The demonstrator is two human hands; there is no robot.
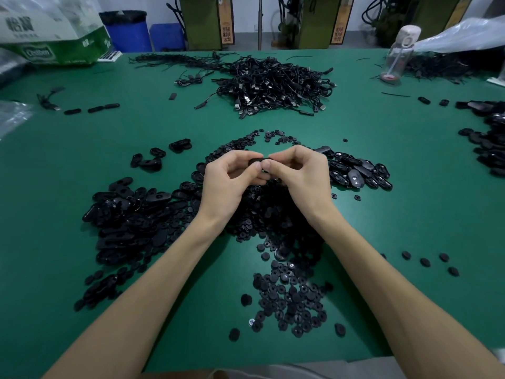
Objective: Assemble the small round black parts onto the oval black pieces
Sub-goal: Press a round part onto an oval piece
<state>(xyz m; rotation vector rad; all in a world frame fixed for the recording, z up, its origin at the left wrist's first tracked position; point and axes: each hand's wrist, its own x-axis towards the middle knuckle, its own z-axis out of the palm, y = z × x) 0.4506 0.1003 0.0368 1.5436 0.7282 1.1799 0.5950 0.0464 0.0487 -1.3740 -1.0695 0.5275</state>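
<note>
Both hands meet above the middle of the green table (382, 214). My left hand (229, 181) and my right hand (297, 176) together pinch one oval black piece (258, 160) between thumbs and fingertips; most of it is hidden by the fingers. Whether a round part sits on it cannot be seen. A heap of small round black parts (289, 296) lies near the front, between my forearms. Oval black pieces are piled at the left (128, 217) and just right of my hands (355, 173).
A tangle of black cables (276, 83) lies at the back centre. A clear bottle (397, 54) stands back right, a green-and-white bag (52, 36) back left. More oval pieces (489, 138) lie at the right edge, and stray round parts (426, 262) at the front right.
</note>
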